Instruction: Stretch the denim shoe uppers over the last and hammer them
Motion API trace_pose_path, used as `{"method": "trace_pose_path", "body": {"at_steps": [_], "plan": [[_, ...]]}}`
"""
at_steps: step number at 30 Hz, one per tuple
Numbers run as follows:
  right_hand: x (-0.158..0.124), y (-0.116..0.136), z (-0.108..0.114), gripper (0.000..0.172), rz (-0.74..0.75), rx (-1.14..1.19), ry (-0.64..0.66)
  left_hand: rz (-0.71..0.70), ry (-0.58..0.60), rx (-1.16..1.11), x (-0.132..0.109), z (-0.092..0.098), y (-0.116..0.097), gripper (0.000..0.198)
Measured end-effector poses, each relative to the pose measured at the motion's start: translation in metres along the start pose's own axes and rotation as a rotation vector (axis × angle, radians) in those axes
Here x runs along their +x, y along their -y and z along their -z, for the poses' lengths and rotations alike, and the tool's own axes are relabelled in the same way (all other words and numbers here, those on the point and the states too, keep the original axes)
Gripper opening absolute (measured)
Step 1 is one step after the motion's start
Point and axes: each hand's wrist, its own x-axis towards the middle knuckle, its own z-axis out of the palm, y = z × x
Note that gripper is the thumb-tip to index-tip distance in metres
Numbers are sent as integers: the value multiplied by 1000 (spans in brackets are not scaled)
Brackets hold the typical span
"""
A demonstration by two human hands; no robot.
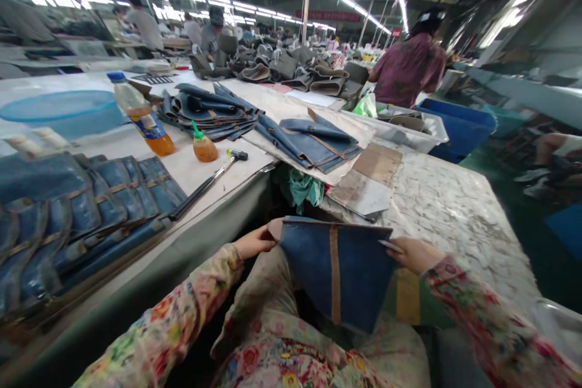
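The left hand (254, 241) was closed on the upper left corner of the panel (309, 273); the right hand (411, 253) was closed on the upper right corner, fingers over the edge. The panel stood above the lap, between the hands and touching both; its top edge ran level from left to right, and its tan stripe (335, 279) ran from top to bottom (narrow end toward the body). Neither hand was the nearer; each held one corner.

Just beyond the panel, a green rag (304, 188) hung in the gap between the tables. On the left table (191, 163) lay a hammer (213, 179), handle toward the person; near its head stood a small bottle (203, 147) and a tilted bottle (140, 112). Rows of blue pieces (82, 206) lay at far left; a stack (313, 142) lay ahead. A co-worker (409, 70) stood well apart.
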Motion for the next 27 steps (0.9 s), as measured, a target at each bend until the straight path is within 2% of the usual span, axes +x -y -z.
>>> {"method": "trace_pose_path", "body": {"at_steps": [1, 4, 5, 7, 11, 14, 17, 19, 21, 27], "plan": [[-15, -5, -11, 28, 54, 47, 11, -4, -37, 27, 0, 6, -3, 55], [-55, -5, -39, 37, 67, 87, -142, -82, -279, 240, 0, 14, -19, 51], [-66, 0, -45, 38, 40, 91, -197, -145, -347, 348, 0, 12, -26, 47], [-83, 14, -53, 36, -17, 122, -270, -316, -399, 568, 0, -4, -42, 39], [-98, 44, -54, 35, -85, 231, -350, -591, -259, 825, 9, -64, -67, 33], [-104, 54, -62, 39, -166, 269, -399, -678, -125, 910, 19, -113, -72, 35], [-111, 52, -80, 41, -247, 305, -394, -718, -49, 1000, 27, -148, -66, 39], [-116, 49, -91, 43, -269, 341, -374, -726, -39, 1058, 30, -161, -60, 41], [-118, 47, -97, 44, -275, 371, -360, -730, -52, 1105, 31, -165, -55, 42], [-115, 53, -95, 43, -290, 455, -380, -805, -45, 1204, 25, -159, -53, 42]]}}
